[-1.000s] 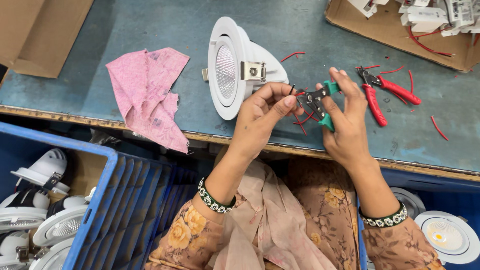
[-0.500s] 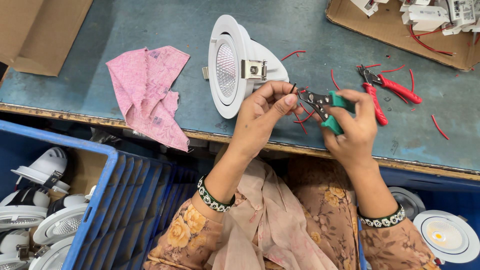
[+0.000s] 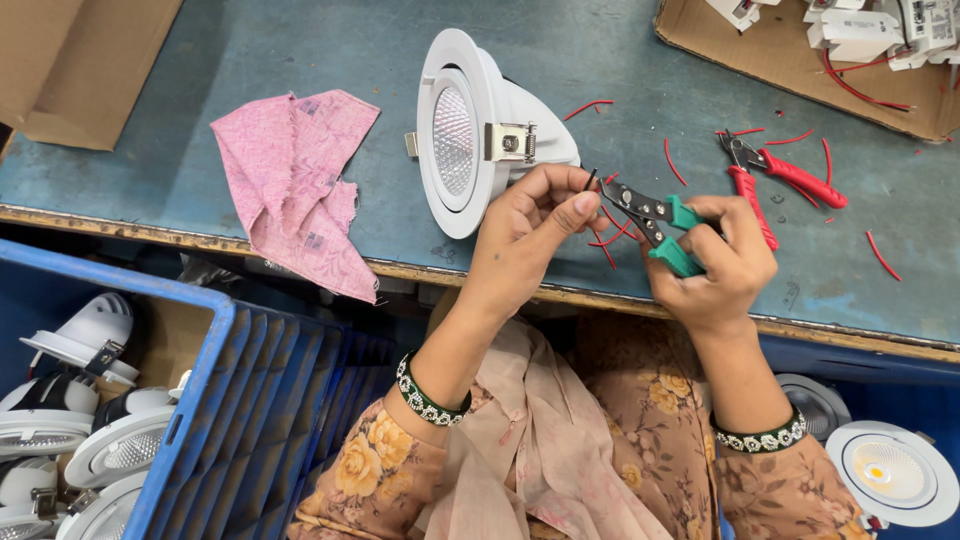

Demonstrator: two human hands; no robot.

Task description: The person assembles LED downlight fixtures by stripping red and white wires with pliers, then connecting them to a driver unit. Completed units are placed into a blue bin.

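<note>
My left hand pinches thin wires that run from a white round downlight lying on its side on the blue-grey table. My right hand grips green-handled pliers, their dark jaws pointing left at the wire ends beside my left fingertips. Red wires loop between the two hands near the table's front edge.
Red-handled cutters and scattered red wire scraps lie right of my hands. A crumpled pink cloth sits left. Cardboard trays occupy the far corners. A blue crate of downlights stands below left; more downlights below right.
My right hand closed around the green pliers' handles and turned them so the jaws point left at the wire. My left hand kept its pinch on the wires.
</note>
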